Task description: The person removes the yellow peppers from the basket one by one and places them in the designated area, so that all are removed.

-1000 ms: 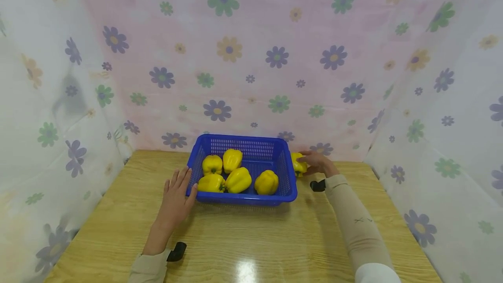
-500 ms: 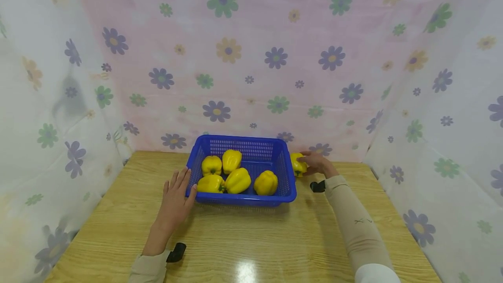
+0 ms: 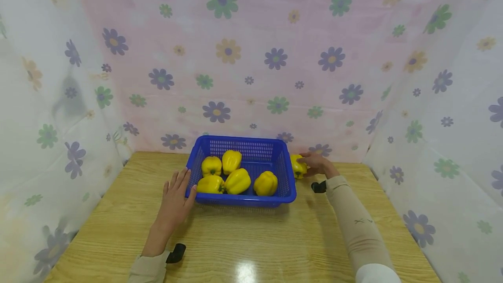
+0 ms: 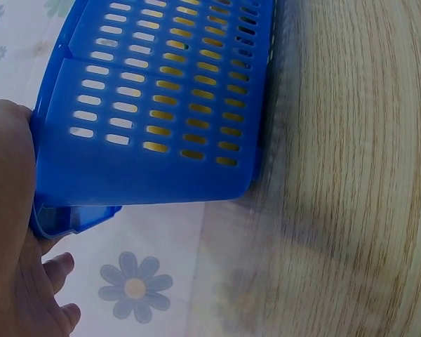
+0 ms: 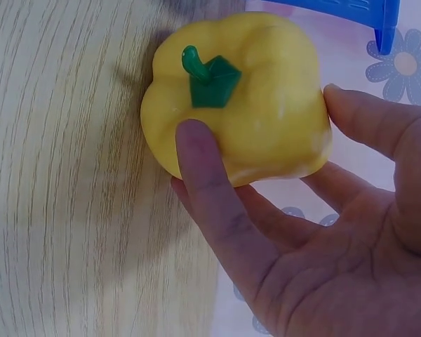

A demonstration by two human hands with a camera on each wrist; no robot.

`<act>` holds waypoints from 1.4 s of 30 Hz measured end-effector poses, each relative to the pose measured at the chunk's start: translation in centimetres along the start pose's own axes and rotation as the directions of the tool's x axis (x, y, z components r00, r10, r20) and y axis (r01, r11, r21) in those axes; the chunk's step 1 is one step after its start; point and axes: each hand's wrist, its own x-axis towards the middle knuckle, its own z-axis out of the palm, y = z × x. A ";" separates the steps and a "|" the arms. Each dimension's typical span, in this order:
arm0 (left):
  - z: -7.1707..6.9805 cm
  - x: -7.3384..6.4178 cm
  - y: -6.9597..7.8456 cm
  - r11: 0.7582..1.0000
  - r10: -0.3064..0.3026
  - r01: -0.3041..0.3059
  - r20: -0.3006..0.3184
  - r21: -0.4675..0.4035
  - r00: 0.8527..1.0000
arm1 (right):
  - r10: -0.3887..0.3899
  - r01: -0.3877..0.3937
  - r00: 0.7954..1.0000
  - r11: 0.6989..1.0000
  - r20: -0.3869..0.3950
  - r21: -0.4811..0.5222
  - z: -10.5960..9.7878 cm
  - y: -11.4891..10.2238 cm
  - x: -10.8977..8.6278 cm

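Note:
A blue perforated basket (image 3: 284, 189) stands at the back of the wooden table and holds several yellow bell peppers (image 3: 237, 181). My left hand (image 3: 175, 200) rests flat on the table with straight fingers against the basket's left wall (image 4: 140, 105). To the right of the basket, my right hand (image 3: 317, 163) grips one more yellow pepper (image 3: 298, 166) on the table. In the right wrist view that pepper (image 5: 245, 105) shows its green stem, with my thumb and fingers (image 5: 210, 189) wrapped round it.
Flowered cloth (image 3: 243, 64) closes in the back and both sides of the wooden table (image 3: 251, 239). The basket sits close to the back cloth. A bright light reflection lies on the table's near edge.

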 end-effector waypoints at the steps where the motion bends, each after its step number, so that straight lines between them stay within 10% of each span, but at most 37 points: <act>1: 0.0 0.0 0.0 1.000 0.000 0.000 0.000 -0.002 1.000 | -0.003 0.003 1.000 1.000 0.007 -0.001 -0.1 0.0 0.0; 27: 0.0 0.0 0.2 1.000 -0.001 0.001 -0.005 -0.017 1.000 | -0.009 0.006 0.999 0.999 -0.053 -0.045 -0.5 0.0 -2.2; 42: 0.0 0.0 0.1 1.000 -0.004 0.004 0.004 -0.011 1.000 | -0.168 0.152 0.979 0.979 -0.119 -0.136 0.6 -2.5 -5.7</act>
